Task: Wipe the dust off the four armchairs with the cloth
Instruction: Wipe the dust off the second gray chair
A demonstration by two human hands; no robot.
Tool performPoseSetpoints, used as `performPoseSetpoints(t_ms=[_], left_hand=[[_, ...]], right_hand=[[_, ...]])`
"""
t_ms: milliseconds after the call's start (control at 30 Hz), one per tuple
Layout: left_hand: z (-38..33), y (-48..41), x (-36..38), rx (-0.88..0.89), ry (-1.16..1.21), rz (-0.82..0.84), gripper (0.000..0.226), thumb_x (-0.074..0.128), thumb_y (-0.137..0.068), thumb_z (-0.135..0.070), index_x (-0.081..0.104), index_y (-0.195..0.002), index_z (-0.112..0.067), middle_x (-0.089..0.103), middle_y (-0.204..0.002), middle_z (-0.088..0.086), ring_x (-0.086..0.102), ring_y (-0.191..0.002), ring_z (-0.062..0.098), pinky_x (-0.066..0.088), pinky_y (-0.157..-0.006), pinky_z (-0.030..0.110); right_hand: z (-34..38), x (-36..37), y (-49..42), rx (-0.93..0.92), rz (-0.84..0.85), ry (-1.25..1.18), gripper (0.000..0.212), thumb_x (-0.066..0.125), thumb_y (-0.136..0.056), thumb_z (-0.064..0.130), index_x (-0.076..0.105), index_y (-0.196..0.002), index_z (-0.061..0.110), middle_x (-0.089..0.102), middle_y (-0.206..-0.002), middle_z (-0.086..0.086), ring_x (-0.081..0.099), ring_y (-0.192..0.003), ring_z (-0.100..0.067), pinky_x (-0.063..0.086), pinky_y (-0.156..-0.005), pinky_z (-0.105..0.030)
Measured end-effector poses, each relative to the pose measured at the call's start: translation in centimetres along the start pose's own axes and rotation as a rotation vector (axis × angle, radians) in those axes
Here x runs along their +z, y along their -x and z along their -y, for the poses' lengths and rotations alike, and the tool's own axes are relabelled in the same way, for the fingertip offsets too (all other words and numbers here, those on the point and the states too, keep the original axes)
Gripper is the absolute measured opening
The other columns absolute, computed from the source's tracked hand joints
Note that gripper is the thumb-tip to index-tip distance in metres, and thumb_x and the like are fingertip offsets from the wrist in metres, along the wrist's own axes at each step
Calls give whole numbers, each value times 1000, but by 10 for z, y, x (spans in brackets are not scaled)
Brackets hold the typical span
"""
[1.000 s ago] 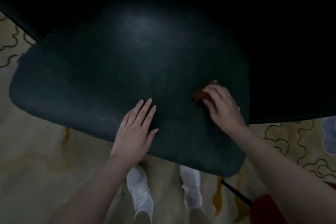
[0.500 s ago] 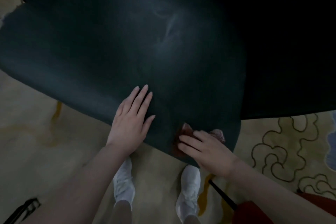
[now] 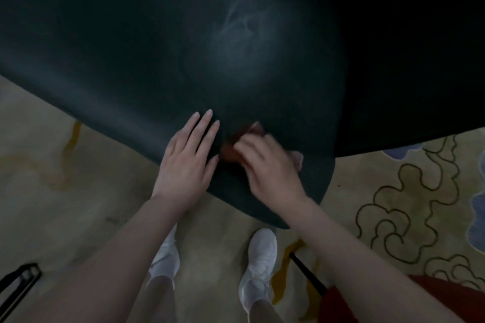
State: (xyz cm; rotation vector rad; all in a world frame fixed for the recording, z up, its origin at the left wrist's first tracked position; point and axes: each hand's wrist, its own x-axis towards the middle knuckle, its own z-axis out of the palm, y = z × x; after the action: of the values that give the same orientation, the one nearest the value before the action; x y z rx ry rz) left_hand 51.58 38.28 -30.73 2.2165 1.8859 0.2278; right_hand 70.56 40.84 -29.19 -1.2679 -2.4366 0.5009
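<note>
One cloth [image 3: 237, 148], lower centre: soft, light, best held bunched; your right hand [image 3: 270, 168] has its grip clamped on it. Your left hand [image 3: 186, 160] lies flat, grip apart, on the smooth armchair [image 3: 131, 60].

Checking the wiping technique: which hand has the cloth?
The right hand, fingers curled over the reddish cloth on the armchair; the left hand lies flat beside it, holding nothing.

Beige carpet [image 3: 78, 191] lay under me, with dark cloud-scroll outlines [image 3: 409, 217] and a blue-grey patch [image 3: 477, 207] at right; my white sneakers [image 3: 258, 265] stood on it, a thin black rod [image 3: 307, 273] slanted toward a red object [image 3: 338, 304], and a black strap-like thing [image 3: 21, 280] showed lower left.
</note>
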Motion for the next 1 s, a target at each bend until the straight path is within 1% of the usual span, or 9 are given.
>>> performPoseSetpoints(t_ms=[133, 300, 433, 500, 567, 733, 800, 867, 1000], left_hand=[[0, 0, -4, 2, 1, 13, 56, 36, -100, -37, 40, -148, -8, 32, -159, 10, 26, -148, 26, 32, -112, 44], [-6, 3, -5, 29, 11, 21, 56, 38, -99, -37, 42, -147, -7, 33, -158, 10, 27, -147, 27, 30, -113, 43], [-16, 8, -3, 46, 2, 42, 57, 37, -99, -39, 41, -147, -9, 33, -158, 8, 27, -147, 26, 30, -112, 41], [-21, 10, -2, 48, 4, 52, 57, 37, -99, -39, 42, -147, -9, 32, -158, 8, 27, -147, 25, 30, -112, 41], [-26, 8, -2, 54, 7, 57, 57, 37, -99, -39, 41, -147, -9, 32, -158, 8, 27, -147, 25, 28, -112, 40], [-37, 2, -2, 70, 21, 79, 59, 34, -98, -41, 42, -147, -9, 33, -158, 8, 27, -147, 25, 27, -111, 40], [-39, 1, -3, 83, 22, 93, 59, 34, -98, -41, 42, -147, -9, 33, -158, 8, 26, -147, 25, 27, -112, 40], [-38, 0, -4, 96, 26, 107, 59, 34, -98, -41, 41, -148, -10, 32, -159, 7, 26, -147, 24, 29, -112, 41], [-29, -4, -9, 119, 26, 115, 59, 34, -98, -41, 42, -147, -9, 33, -158, 8, 26, -147, 24, 29, -111, 40]], right_hand=[[0, 3, 65, -253, 187, 99, 37, 51, -83, 5, 56, -119, 10, 64, -120, -10, 50, -94, -24, 52, -74, -38], [-20, -16, 105, -185, 153, 165, 45, 64, -78, 1, 53, -120, 12, 66, -119, -10, 50, -92, -23, 52, -74, -35], [-34, -22, 109, 172, -60, 78, 34, 61, -88, 11, 55, -121, 8, 60, -122, -15, 53, -105, -25, 52, -91, -37], [-35, -20, 100, 446, -205, -22, 31, 52, -96, 20, 56, -124, 8, 55, -126, -14, 50, -116, -22, 40, -104, -26], [-27, -18, 90, 674, -320, -142, 28, 52, -98, 17, 57, -124, 8, 54, -127, -11, 47, -119, -17, 34, -105, -18], [13, -7, 97, 857, -379, -198, 28, 55, -99, 17, 56, -127, 14, 46, -131, 7, 39, -130, -7, 26, -107, -10], [17, -7, 103, 893, -404, -194, 29, 56, -98, 17, 56, -126, 14, 43, -128, 13, 37, -125, 1, 25, -103, -4], [13, -9, 101, 1065, -498, -206, 27, 56, -98, 18, 56, -125, 12, 45, -122, 12, 42, -116, -1, 31, -94, -9], [1, -8, 81, 1648, -751, -391, 29, 51, -101, 24, 55, -125, 7, 58, -116, -6, 55, -113, -28, 36, -87, -28]])
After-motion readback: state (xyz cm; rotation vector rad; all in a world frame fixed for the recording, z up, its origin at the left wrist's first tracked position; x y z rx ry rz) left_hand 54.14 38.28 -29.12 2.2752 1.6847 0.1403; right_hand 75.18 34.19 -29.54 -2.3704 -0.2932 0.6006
